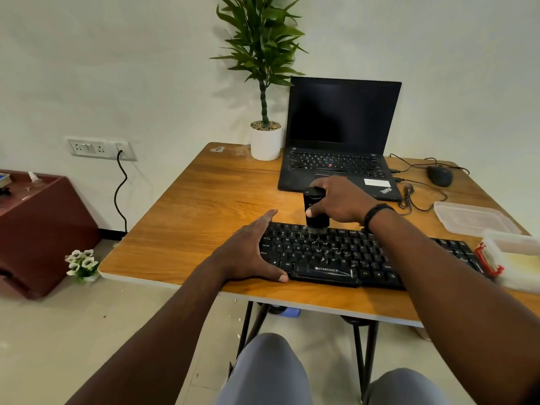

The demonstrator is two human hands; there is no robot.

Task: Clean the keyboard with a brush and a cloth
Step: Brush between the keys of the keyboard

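Near the centre of the frame the black keyboard lies along the near edge of the wooden table. The right hand grips a black brush held upright, its bristles touching the keyboard's top row. The left hand rests with straight fingers against the keyboard's left end, thumb along its front edge; a closed-screen-dark laptop sits behind, toward the upper right.
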